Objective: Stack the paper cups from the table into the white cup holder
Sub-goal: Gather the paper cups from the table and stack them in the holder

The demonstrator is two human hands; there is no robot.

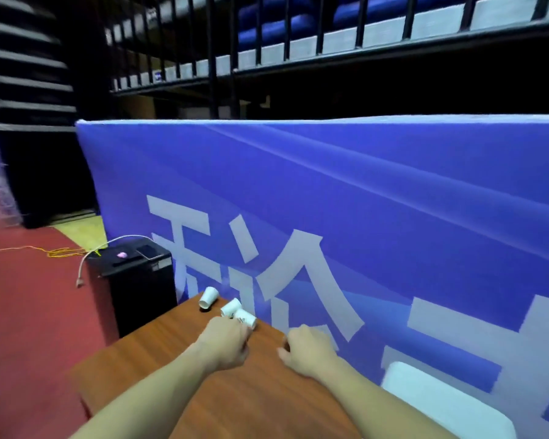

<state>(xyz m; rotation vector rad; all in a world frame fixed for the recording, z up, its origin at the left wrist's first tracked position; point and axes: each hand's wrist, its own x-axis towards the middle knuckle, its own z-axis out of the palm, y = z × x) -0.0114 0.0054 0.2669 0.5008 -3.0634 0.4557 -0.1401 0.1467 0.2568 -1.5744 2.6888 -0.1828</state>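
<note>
Item: two bare forearms reaching forward over a brown wood-grain table (203, 391).

Left hand (224, 340): fingers curled, fingertips at the nearest of the small white paper cups (245, 319); whether it actually grips that cup cannot be told, as the knuckles hide the contact.

Right hand (309, 346): fingers curled under; whether it holds anything cannot be told.

Cups: three, all lying on their sides at the table's far corner. The nearest touches a second cup (231, 307); a third cup (208, 298) lies just beyond, at the far edge.

White cup holder: not identifiable here. A pale white object (441, 403) at lower right may be a chair or something else.

Risk: cups on their sides roll freely; a nudge from the curled fingers would likely send the edge cup off onto the red floor (29, 312). A hard pinch may crush thin paper.

Beyond: black box-shaped unit (140, 289) with white cable, blue printed barrier (362, 191), dark railing and blue seats.
</note>
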